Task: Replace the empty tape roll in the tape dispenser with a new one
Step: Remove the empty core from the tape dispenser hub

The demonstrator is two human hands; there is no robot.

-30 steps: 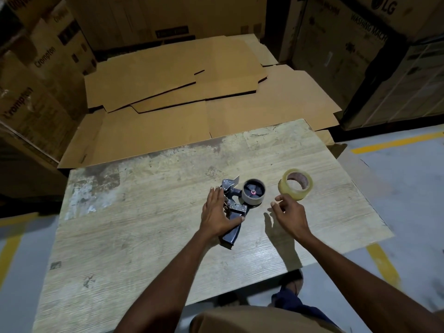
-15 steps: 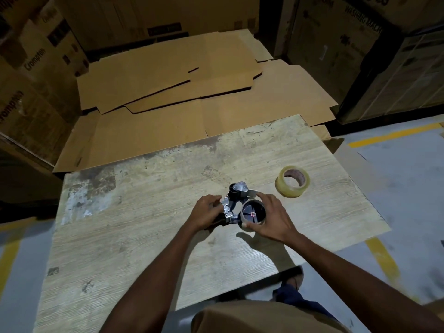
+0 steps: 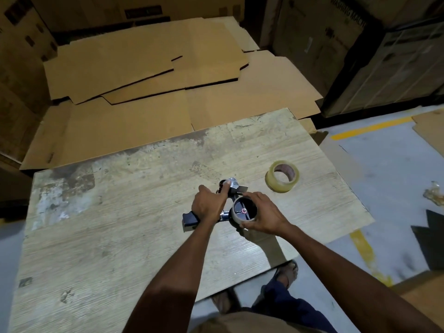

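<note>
Flattened cardboard sheets: overlapping, well beyond both hands, past the far table edge.

Table: worn wood-grain top, under both hands.

Tape dispenser: the left hand grips its frame, with the dark handle sticking out left of the wrist and a forefinger lying toward the metal plate at the far end. Cannot tell whether it rests on the table.

New tape roll: clear tape, flat on the table, beyond and right of the right hand, apart from it.

Empty tape roll: grey core on the dispenser hub, right hand's fingers and thumb curled round its rim.
</note>
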